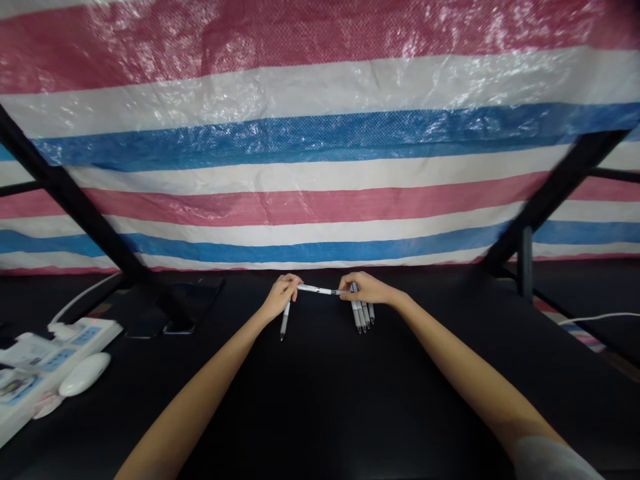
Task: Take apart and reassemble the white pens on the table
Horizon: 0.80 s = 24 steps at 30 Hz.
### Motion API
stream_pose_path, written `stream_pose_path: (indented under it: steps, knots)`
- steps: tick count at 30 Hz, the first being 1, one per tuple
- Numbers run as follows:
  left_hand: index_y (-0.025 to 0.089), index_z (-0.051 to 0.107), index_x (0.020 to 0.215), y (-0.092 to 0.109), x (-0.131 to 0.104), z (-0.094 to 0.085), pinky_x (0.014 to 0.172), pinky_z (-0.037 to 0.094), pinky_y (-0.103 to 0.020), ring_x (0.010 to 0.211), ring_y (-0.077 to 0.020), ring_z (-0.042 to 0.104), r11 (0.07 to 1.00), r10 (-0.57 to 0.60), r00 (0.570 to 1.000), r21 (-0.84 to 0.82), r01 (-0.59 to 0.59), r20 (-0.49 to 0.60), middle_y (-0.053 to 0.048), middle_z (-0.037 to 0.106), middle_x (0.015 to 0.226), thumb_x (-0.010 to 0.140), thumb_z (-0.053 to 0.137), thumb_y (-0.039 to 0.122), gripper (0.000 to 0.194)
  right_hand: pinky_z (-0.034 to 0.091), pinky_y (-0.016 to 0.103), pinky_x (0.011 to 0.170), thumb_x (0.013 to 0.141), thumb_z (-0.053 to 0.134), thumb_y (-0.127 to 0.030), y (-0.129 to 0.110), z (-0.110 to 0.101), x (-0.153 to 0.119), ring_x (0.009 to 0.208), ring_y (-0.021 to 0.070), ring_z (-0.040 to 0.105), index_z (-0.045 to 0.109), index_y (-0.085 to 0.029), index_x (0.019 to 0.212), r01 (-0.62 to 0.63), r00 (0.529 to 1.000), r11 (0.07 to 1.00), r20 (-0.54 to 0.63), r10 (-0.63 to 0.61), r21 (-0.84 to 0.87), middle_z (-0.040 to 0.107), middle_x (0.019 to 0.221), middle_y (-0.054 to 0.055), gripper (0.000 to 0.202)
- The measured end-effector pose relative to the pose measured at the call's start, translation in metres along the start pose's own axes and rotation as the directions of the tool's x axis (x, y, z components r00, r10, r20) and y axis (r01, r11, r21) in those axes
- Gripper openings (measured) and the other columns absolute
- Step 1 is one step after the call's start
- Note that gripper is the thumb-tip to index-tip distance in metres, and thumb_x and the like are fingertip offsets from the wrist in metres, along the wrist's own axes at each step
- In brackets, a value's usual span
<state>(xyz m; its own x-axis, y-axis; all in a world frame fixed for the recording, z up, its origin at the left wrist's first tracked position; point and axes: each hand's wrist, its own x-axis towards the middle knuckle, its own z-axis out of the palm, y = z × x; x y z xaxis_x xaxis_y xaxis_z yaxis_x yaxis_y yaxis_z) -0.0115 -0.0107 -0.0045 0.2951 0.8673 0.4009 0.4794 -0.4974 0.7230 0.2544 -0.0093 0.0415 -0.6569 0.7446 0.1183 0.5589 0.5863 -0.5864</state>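
A white pen with a grey grip (319,290) lies crosswise between my two hands. My left hand (283,294) is closed on its left end, and the fingers of my right hand (365,288) pinch its grey right end. Another white and grey pen (285,320) points toward me from under my left hand, its upper end hidden. Beneath my right hand several similar pens (361,317) lie side by side, tips toward me, their far ends partly covered by the hand.
On the black table (320,400), a white power strip (65,357) with plugs and a white mouse (85,375) are at the left. Dark flat devices (170,310) lie near the left black frame bar (95,220). Another bar (545,193) slants at right before striped sheeting (320,140).
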Motion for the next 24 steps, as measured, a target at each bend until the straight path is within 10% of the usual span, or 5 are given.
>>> stream_pose_path:
  steps: [24]
  knots:
    - [0.017,0.045,0.041,-0.008,0.005,-0.006,0.072,0.038,-0.028,0.079,-0.0188,0.056,0.735,-0.321,0.932,-0.665,0.134,-0.167,-0.006,0.065,0.073,0.071,0.061,0.036,0.039,0.041,0.025,0.062,0.068,0.068,-0.029,0.014,-0.007,-0.003,0.068,0.014,0.057,0.059,-0.015,0.072,-0.046,0.999,0.994,0.001,0.046,0.102,0.063,0.073,0.003,0.018]
